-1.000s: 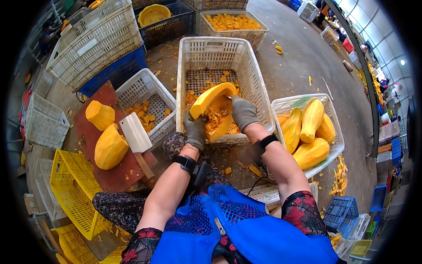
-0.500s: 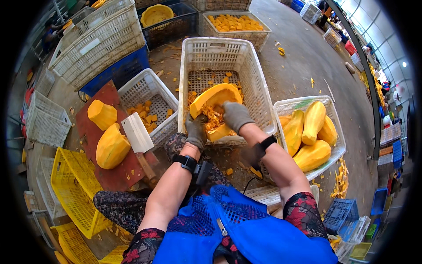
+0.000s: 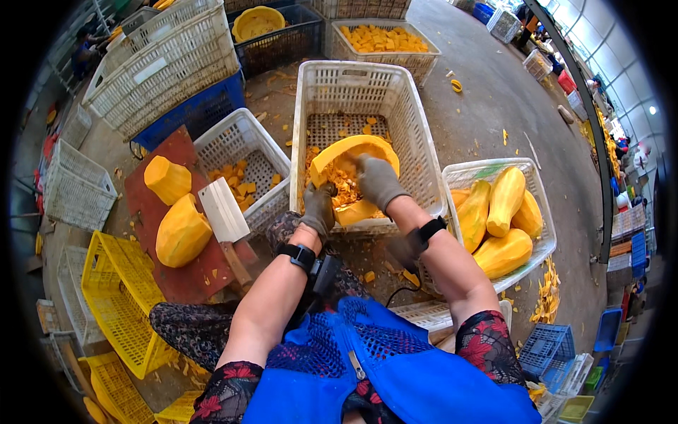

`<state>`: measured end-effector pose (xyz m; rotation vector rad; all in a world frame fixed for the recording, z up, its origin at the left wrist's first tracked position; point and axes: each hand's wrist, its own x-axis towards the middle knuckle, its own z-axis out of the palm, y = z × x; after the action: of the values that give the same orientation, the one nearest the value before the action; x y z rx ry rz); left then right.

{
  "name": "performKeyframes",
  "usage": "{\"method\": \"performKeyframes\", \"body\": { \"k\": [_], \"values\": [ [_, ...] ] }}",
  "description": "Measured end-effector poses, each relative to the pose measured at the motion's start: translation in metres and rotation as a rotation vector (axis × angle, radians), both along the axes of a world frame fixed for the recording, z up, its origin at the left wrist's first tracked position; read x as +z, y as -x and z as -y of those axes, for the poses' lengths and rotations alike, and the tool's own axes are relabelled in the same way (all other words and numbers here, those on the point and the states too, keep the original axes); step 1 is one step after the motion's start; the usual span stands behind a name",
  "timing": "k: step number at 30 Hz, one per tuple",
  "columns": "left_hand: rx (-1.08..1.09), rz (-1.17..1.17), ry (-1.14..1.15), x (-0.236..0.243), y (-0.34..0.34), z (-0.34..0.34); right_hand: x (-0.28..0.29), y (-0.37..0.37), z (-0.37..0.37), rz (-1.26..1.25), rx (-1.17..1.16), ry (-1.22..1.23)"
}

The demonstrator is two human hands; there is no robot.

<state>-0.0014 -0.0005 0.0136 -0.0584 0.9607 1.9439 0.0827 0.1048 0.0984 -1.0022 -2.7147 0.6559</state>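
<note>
A hollowed, peeled pumpkin piece (image 3: 360, 150) with orange stringy pulp inside is held over the near end of a tall white crate (image 3: 418, 152). My left hand (image 3: 318, 208), in a grey glove, grips its lower left edge. My gloved right hand (image 3: 380, 182) is curled closed at the pulp inside the hollow; whatever its fingers hold is hidden. To the left, a cleaver (image 3: 224, 212) with a wooden handle lies on a reddish board (image 3: 152, 212), beside a cut pumpkin half (image 3: 183, 233) and a smaller pumpkin chunk (image 3: 168, 180).
A low white crate (image 3: 247, 152) with pumpkin cubes stands left of the tall one. At right, another white crate (image 3: 544, 212) holds several peeled pumpkins (image 3: 507, 201). Stacked crates (image 3: 162, 71) rise at back left; a yellow crate (image 3: 120, 297) sits near left. Peelings (image 3: 547, 297) litter the floor.
My right hand has shifted slightly left and up within the hollow. The pumpkin piece has tilted a little, and my left hand keeps its hold. The whole view has shifted slightly.
</note>
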Motion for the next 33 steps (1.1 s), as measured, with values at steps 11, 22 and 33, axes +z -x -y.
{"method": "performKeyframes", "body": {
  "k": [11,22,33],
  "values": [
    [-0.127,0.024,-0.067,-0.006,0.000,-0.004,0.003,-0.010,0.009,0.001,0.092,-0.094],
    [0.022,-0.144,-0.015,0.007,-0.004,-0.002,0.018,-0.055,-0.012,0.109,-0.053,-0.024],
    [0.040,-0.286,0.050,0.009,-0.006,0.000,-0.011,-0.029,0.005,0.174,0.099,-0.141]
  ]
}}
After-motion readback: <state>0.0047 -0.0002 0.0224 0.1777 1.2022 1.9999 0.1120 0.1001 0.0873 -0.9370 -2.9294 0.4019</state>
